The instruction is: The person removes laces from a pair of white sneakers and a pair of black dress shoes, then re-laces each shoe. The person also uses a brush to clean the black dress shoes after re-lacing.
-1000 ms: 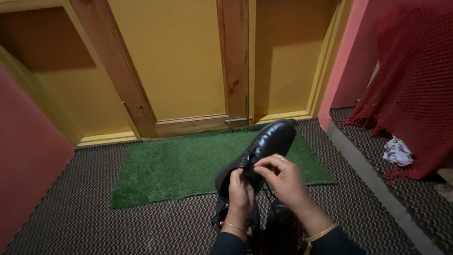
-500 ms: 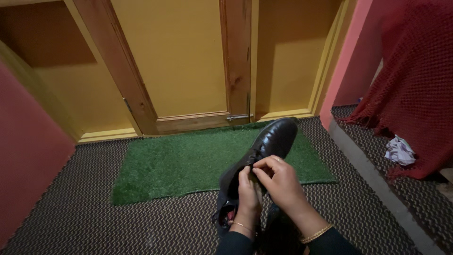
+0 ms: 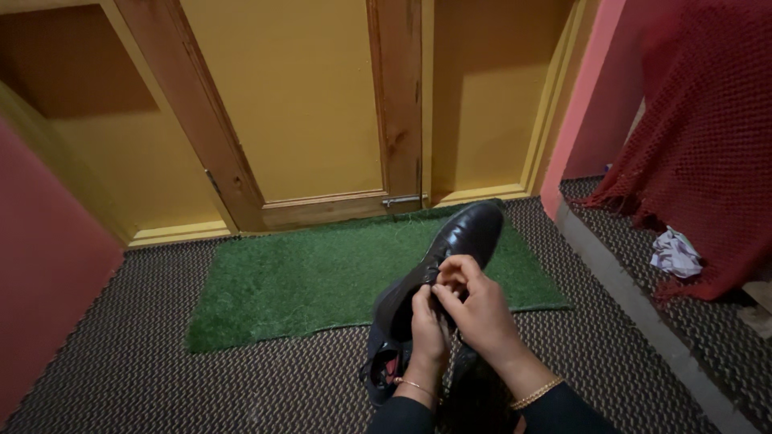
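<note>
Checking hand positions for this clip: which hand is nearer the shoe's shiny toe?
Right. The right hand sits further up the black shoe, just below its toe. The left hand is lower, by the ankle opening.

A glossy black lace-up shoe [image 3: 458, 245] points toe-up over the green mat.

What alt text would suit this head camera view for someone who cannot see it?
Two hands, left hand and right hand, pinch the laces of a shiny black leather shoe above a green grass-like doormat. Behind stands a yellow wooden door; a red knitted cloth hangs right.
</note>
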